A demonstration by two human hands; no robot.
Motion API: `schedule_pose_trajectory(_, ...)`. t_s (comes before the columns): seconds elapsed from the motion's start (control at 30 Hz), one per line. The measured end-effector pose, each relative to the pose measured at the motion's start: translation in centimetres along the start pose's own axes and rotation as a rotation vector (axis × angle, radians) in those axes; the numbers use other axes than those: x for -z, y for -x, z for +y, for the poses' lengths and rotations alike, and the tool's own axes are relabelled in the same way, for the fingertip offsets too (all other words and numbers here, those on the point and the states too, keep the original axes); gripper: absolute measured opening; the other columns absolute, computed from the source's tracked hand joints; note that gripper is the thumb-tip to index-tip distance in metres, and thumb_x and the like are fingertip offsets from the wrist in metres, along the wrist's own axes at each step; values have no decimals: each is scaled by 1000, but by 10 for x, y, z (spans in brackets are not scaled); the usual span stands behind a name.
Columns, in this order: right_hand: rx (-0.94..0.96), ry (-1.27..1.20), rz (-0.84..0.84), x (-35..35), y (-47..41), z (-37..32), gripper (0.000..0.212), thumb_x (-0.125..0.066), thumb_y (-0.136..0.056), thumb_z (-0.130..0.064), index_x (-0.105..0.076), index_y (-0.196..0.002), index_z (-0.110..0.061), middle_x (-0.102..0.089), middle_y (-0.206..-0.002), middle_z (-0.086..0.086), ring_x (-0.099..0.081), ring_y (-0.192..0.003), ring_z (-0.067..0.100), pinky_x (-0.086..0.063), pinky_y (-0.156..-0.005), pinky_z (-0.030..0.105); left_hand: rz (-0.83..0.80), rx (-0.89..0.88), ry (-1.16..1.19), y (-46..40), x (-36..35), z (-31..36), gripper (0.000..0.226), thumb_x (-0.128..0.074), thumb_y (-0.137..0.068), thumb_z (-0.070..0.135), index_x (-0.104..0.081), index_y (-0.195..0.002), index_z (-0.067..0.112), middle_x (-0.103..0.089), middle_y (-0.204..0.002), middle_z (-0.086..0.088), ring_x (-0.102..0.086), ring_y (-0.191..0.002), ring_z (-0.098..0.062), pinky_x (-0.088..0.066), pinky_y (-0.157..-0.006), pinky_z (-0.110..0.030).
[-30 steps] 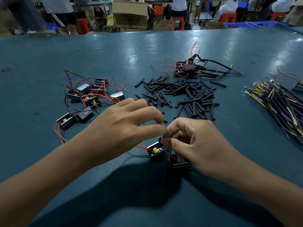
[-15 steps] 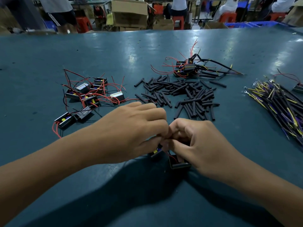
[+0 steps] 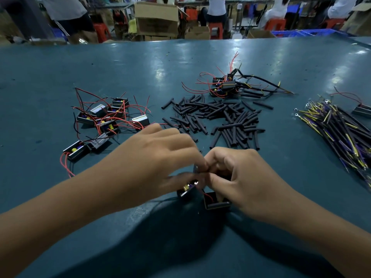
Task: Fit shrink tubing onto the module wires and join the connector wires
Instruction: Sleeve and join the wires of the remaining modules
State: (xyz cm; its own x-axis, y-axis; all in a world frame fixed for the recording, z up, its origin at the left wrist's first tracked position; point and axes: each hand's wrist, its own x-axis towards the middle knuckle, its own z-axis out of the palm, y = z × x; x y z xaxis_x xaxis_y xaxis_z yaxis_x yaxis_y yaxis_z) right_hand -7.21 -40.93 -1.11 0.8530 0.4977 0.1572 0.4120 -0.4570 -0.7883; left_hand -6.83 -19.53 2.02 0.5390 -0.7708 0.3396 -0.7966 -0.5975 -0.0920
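Note:
My left hand (image 3: 156, 163) and my right hand (image 3: 243, 177) meet fingertip to fingertip over the green table (image 3: 80, 63). Both pinch a thin wire between them; the left fingers are blurred. Under them lie two small black modules: one with yellow parts (image 3: 187, 188) beneath the left fingers, another (image 3: 216, 201) with a red wire under the right hand. A heap of black shrink tubing pieces (image 3: 218, 119) lies just beyond the hands.
A cluster of modules with red wires (image 3: 104, 119) sits at the left. More modules with wires and tubing (image 3: 226, 85) lie farther back. A bundle of black and yellow connector wires (image 3: 339, 129) is at the right. Boxes, stools and people stand beyond the table.
My left hand has closed in on the right hand and now covers the module with yellow parts more. The right hand has stayed in place.

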Motion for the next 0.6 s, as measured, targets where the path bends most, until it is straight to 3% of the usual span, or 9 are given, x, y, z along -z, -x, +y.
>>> schedule_pose_trajectory(0.17, -8, -65, -65, 3, -1, -1, 9, -69, -92, -13, -66, -87, -21, -72, -69, -12, -60, -51, 6, -45, -51, 17, 64, -280, -226, 0, 6, -6, 34, -41, -106, 10, -73, -97, 15, -69, -94, -1, -59, -74, -24, -45, -69, -39)
schedule_pose_trajectory(0.33, 13, -100, -108, 6, -1, 0, 24, -65, -91, -2, -65, -83, -25, -71, -70, -12, -62, -55, 4, -45, -54, 17, 130, -451, -329, -6, 8, -7, 23, -53, -102, 13, -73, -92, 15, -65, -82, 0, -58, -68, -22, -49, -65, -36)
schedule_pose_trajectory(0.6, 5, -144, -147, 6, -3, 4, 21, -64, -94, -3, -66, -88, -23, -74, -76, -6, -61, -54, 5, -47, -53, 22, 114, -569, -351, -9, 12, -14, 24, -54, -102, 15, -73, -87, 13, -67, -82, 0, -57, -67, -22, -48, -61, -36)
